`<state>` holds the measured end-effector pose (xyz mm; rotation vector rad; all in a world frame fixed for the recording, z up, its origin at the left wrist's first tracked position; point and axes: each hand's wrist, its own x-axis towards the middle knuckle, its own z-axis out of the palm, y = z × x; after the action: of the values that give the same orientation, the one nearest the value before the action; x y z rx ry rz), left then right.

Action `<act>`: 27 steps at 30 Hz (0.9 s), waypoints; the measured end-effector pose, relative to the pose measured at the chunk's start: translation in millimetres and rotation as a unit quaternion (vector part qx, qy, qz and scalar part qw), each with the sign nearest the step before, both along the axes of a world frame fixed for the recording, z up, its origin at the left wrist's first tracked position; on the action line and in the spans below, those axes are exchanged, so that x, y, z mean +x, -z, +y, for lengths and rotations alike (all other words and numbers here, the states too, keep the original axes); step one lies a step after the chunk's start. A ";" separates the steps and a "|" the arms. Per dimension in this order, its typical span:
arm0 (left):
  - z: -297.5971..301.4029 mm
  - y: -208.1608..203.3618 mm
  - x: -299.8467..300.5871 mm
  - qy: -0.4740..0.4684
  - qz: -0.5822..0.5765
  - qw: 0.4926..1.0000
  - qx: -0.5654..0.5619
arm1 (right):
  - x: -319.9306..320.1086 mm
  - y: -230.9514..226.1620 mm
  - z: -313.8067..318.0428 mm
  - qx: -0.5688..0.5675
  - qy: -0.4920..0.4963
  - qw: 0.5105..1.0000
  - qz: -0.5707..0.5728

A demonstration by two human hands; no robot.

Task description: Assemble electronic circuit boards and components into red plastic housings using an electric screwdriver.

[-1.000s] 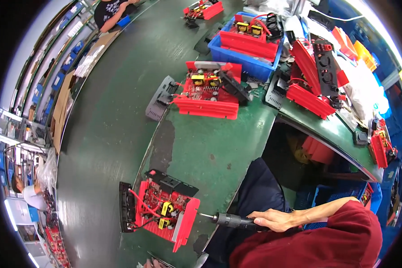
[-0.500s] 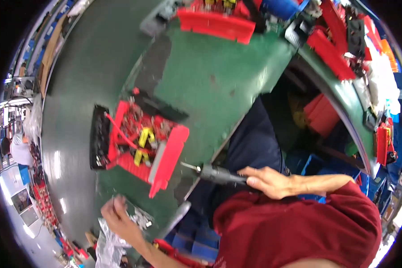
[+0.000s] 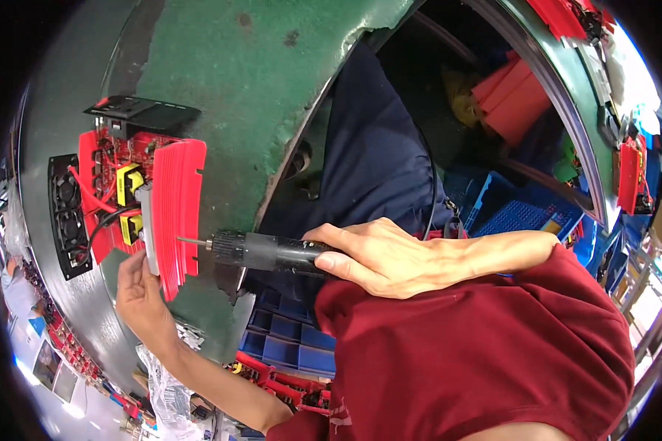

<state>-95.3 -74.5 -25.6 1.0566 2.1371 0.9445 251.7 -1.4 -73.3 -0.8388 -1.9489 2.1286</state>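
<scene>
open green tabletop [image 3: 242, 95] right of red housing [image 3: 176, 195], fan panel [image 3: 68, 214] blocking left

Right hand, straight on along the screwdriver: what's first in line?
Likely the red finned panel: the right hand aims the black screwdriver left, and its bit already overlaps that panel in view. Depth is unclear; I can't tell whether they touch.

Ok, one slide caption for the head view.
Right hand holds a black screwdriver toward a red-cased circuit unit on a green bench, left hand at the unit's lower edge.
</scene>
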 end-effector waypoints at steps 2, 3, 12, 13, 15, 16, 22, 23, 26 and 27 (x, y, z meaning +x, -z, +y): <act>1.1 1.8 0.5 0.016 -0.007 1.000 -0.005 | 0.0 1.7 0.7 0.004 -0.008 1.000 -0.010; 3.1 3.5 2.0 0.021 -0.016 1.000 0.005 | -0.3 2.9 0.5 0.001 -0.010 1.000 -0.009; 13.0 3.6 -4.3 0.010 -0.035 0.999 -0.025 | -10.1 -13.8 18.5 -0.174 -0.035 0.984 0.004; 15.2 3.2 -2.3 0.013 -0.040 0.999 -0.015 | -10.5 -18.4 21.4 -0.227 -0.025 0.973 0.026; 16.2 -1.4 5.2 -0.009 -0.043 0.999 -0.033 | -8.1 -15.6 20.4 -0.294 -0.024 0.955 0.025; 16.3 -4.9 10.5 -0.019 -0.056 0.997 -0.044 | -5.1 -17.2 24.5 -0.344 -0.043 0.938 0.007; 22.2 -7.7 27.2 0.059 0.072 0.995 -0.026 | -2.4 -25.5 31.0 -0.366 -0.071 0.926 -0.059; 23.6 -8.6 30.7 0.054 0.038 0.998 -0.021 | -1.9 -30.9 35.2 -0.370 -0.076 0.924 -0.056; 24.7 -3.4 26.1 0.091 0.045 0.994 0.032 | 0.2 -34.5 41.1 -0.396 -0.090 0.911 -0.066; 26.3 -5.3 24.7 0.103 0.059 0.993 0.024 | -1.2 -37.4 45.8 -0.384 -0.101 0.914 -0.080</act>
<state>-70.6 -48.1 -20.4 1.3587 2.0573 0.8570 250.5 44.4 -35.9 -0.9610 -1.2474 3.1027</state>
